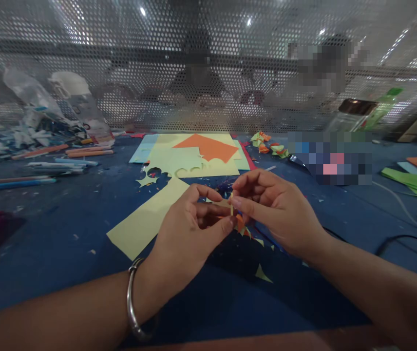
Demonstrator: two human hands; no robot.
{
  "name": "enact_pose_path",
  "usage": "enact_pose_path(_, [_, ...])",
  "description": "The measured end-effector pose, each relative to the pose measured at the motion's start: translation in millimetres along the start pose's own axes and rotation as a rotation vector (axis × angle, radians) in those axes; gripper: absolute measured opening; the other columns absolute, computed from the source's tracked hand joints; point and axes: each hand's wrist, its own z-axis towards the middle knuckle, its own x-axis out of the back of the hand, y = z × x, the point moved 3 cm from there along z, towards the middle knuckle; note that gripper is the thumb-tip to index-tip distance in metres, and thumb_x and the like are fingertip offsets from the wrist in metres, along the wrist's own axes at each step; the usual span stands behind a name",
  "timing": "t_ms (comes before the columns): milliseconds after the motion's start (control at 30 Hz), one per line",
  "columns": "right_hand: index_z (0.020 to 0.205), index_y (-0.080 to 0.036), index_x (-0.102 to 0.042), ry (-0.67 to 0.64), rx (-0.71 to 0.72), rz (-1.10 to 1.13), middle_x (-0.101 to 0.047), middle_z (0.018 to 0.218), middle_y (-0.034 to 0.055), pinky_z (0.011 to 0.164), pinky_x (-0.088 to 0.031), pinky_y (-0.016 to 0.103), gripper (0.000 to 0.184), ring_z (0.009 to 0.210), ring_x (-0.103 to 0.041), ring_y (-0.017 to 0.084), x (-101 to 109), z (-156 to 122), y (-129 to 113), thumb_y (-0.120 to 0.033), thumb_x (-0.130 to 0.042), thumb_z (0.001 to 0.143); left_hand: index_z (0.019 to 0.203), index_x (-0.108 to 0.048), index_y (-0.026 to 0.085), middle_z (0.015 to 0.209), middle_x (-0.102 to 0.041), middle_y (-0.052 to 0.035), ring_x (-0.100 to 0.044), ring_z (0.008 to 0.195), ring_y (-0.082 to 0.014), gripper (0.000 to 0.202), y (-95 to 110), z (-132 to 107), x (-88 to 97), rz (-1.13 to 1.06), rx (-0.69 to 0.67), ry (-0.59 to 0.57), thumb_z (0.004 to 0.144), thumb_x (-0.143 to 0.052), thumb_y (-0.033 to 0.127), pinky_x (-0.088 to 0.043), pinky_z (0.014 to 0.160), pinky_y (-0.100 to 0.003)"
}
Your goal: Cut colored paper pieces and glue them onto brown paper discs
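My left hand (190, 229) and my right hand (274, 204) meet over the middle of the table. Between their fingertips is a small, narrow piece of yellow paper (232, 204), seen nearly edge-on. The left thumb and fingers close on its lower part, and the right thumb and forefinger pinch it higher up. Under the left hand lies a strip of pale yellow paper (139, 224). Orange and yellow paper scraps (245, 226) are partly hidden below the right hand. Behind the hands, a pale green sheet with round cut-outs (179, 158) rests on other coloured sheets.
An orange sheet (212, 146) lies on the paper pile. Markers (22, 183), a clear bottle (87, 109) and a plastic bag (29, 92) are at left. On the right are a lidded jar (354, 114), green paper (409, 180) and a black cable (406, 237). A perforated metal screen (139, 63) stands behind.
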Motion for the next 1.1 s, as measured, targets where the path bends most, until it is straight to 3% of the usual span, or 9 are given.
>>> enact_pose_path(500, [0.093,-0.018,-0.064,0.002,-0.009,0.002,-0.066,0.080,-0.0030,0.054,-0.054,0.019,0.028,0.057,-0.061,0.007,-1.1,-0.5,-1.1,-0.028,-0.085,0.077,0.098,-0.049,0.023,0.075,-0.074,0.0028,-0.070,0.070,-0.0139,0.033,-1.1,2.4,3.3,0.117,-0.041,0.038,0.081,-0.077,0.021,-0.051,0.067,-0.025])
enact_pose_path(833, [0.093,-0.018,-0.065,0.015,-0.018,0.027,-0.067,0.079,-0.0033,0.051,-0.053,0.018,0.027,0.054,-0.059,0.006,0.0,0.2,-0.5,-0.021,-0.085,0.075,0.092,-0.050,0.021,0.072,-0.073,0.0040,-0.068,0.066,-0.0099,0.033,2.4,0.3,-0.7,0.065,-0.022,0.042,0.076,-0.078,0.014,-0.049,0.064,-0.020])
enact_pose_path(1100, [0.094,-0.018,-0.064,0.005,-0.013,0.001,-0.066,0.080,-0.0023,0.050,-0.053,0.019,0.028,0.057,-0.059,0.007,-0.5,-0.4,0.4,-0.031,-0.084,0.077,0.089,-0.051,0.022,0.069,-0.072,0.0034,-0.066,0.063,-0.0122,0.031,3.9,1.7,-1.2,0.126,-0.007,0.016,0.074,-0.077,0.018,-0.045,0.060,-0.023])
